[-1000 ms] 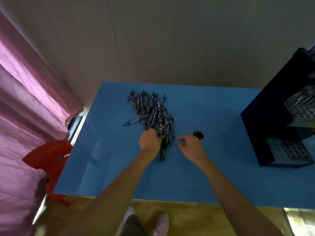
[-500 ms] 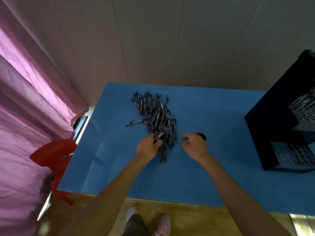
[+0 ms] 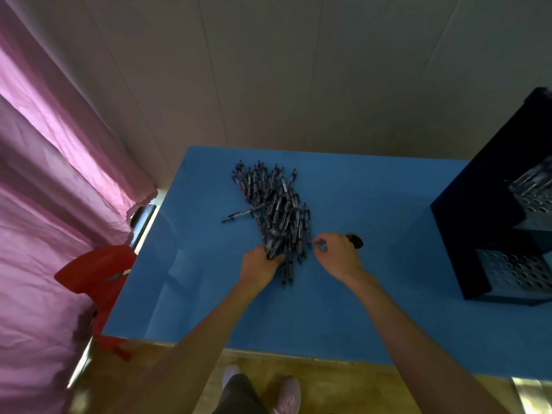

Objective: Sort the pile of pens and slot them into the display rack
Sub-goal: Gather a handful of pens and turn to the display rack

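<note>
A pile of pens point(image 3: 273, 209) lies on the blue table point(image 3: 373, 294), its length running from about 11 o'clock at the far end toward 6 o'clock at the near end, with one stray pen point(image 3: 237, 216) sticking out at the pile's 9 o'clock. The left hand point(image 3: 260, 265) sits at the near end of the pile, fingers curled round a few pens point(image 3: 274, 249) whose far ends angle up toward 1 o'clock. The right hand point(image 3: 339, 255) hovers just at the pile's 3 o'clock, near its lower end, thumb and forefinger curved toward each other with a small gap between and nothing in them; the other fingers are loosely curled. A small dark object point(image 3: 356, 241), too blurred to identify, peeks out at that hand's 1 o'clock. The rack point(image 3: 478, 231), a dark stand with perforated tiers, stands at the table's 3 o'clock edge, well apart from the pile. A pink curtain point(image 3: 53, 174) hangs at 9 o'clock, with a red chair point(image 3: 95, 273) beside the table's left edge.
</note>
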The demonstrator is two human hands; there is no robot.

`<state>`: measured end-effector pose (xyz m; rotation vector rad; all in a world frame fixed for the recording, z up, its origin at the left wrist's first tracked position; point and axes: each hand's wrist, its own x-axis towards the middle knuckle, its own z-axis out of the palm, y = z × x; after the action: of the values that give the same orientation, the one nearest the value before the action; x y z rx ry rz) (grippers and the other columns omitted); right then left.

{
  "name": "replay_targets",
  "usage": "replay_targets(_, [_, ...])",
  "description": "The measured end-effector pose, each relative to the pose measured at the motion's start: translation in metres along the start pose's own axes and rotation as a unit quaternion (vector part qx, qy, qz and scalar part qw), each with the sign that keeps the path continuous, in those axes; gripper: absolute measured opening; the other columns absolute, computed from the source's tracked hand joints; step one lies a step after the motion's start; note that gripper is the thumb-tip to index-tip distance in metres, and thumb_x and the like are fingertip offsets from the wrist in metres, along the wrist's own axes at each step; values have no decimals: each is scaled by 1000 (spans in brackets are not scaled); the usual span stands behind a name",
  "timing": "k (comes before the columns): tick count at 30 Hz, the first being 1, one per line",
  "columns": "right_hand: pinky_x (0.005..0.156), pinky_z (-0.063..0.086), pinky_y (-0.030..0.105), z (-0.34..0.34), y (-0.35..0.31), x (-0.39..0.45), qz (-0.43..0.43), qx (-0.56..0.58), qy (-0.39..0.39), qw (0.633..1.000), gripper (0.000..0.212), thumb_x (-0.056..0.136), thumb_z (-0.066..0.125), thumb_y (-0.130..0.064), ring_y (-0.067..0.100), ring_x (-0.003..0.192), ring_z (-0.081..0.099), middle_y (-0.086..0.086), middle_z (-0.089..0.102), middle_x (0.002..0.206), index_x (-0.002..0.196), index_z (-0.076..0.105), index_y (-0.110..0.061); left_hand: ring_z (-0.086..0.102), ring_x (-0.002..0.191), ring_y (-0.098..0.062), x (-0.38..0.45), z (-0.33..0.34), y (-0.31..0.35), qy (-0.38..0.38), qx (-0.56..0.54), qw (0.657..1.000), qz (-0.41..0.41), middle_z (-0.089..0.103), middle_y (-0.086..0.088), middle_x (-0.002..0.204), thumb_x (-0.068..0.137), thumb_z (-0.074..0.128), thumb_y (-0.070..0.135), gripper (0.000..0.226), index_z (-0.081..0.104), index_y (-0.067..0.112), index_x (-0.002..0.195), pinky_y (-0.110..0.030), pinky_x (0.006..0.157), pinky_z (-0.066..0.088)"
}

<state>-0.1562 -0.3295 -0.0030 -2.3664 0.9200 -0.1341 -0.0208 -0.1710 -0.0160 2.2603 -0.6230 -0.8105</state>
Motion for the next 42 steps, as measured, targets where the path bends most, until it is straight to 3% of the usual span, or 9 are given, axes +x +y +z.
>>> replay_targets(2, [88, 55, 29, 0, 1, -1, -2, -2, 2, 1000, 25, 98, 60, -17, 16, 107, 65, 3, 68, 123, 120, 68, -12, 44, 53, -11, -1, 3, -2, 10, 23, 1000, -2, 47, 1, 60, 88, 75, 36, 45, 41, 19, 63, -20, 43, 28])
replay_targets(5, [89, 56, 30, 0, 3, -3, 3, -3, -1, 1000, 24, 98, 60, -17, 16, 106, 66, 3, 68, 123, 120, 68, -12, 44, 50, -10, -2, 4, 0, 19, 50, 998, -15, 46, 2, 57, 83, 79, 38, 49, 42, 19, 58, -19, 41, 27])
replay_targets(9, [88, 55, 29, 0, 4, -5, 9, -6, -2, 1000, 25, 98, 60, -17, 16, 106, 66, 3, 68, 123, 120, 68, -11, 54, 58, -16, -2, 0, 3, 22, 71, 996, -48, 55, -3, 67, 73, 82, 45, 46, 49, 15, 65, -24, 42, 37])
replay_targets(15, [87, 56, 31, 1, 3, -6, 8, -8, -3, 1000, 25, 98, 60, -18, 17, 105, 66, 4, 69, 123, 120, 68, -11, 58, 68, -18, -9, -5, 9, 16, 145, 988, -57, 60, -3, 79, 66, 81, 56, 49, 55, 15, 77, -26, 45, 39])
replay_targets(23, [82, 56, 28, 2, 2, -4, 6, -8, -4, 1000, 24, 98, 59, -17, 17, 100, 67, 5, 69, 122, 120, 68, -10, 57, 69, -19, -10, -12, 12, 16, 180, 981, -66, 54, 0, 73, 64, 84, 58, 55, 47, 17, 68, -27, 46, 39])
replay_targets(31, [78, 59, 34, 3, -3, -3, -3, -9, -3, 1000, 22, 97, 60, -18, 17, 92, 68, 2, 70, 118, 116, 70, -13, 61, 68, -17, -12, -14, -3, 33, 174, 983, -56, 61, -2, 75, 63, 78, 61, 51, 56, 16, 72, -25, 47, 40])
replay_targets(35, [78, 59, 34, 3, -2, -3, -1, -11, -5, 1000, 21, 97, 60, -18, 16, 90, 68, 1, 70, 118, 115, 70, -14, 56, 63, -16, -12, -17, -17, 17, 142, 990, -18, 58, 0, 71, 78, 70, 41, 29, 54, 16, 76, -30, 54, 45])
replay_targets(38, [80, 59, 35, 3, -2, -5, 0, -10, -5, 1000, 22, 97, 59, -18, 17, 92, 69, 2, 69, 118, 116, 70, -13, 53, 66, -19, -12, -17, -18, -7, 14, 1000, -11, 55, -4, 75, 85, 61, 19, 12, 52, 12, 87, -33, 59, 44])
replay_targets(42, [84, 57, 32, 2, -1, -8, -5, -10, -7, 1000, 23, 98, 59, -17, 17, 98, 67, 4, 69, 121, 118, 69, -11, 54, 74, -21, -8, -9, -11, 29, -17, 999, 23, 58, -5, 85, 91, 60, 11, 15, 49, 14, 101, -35, 63, 45])
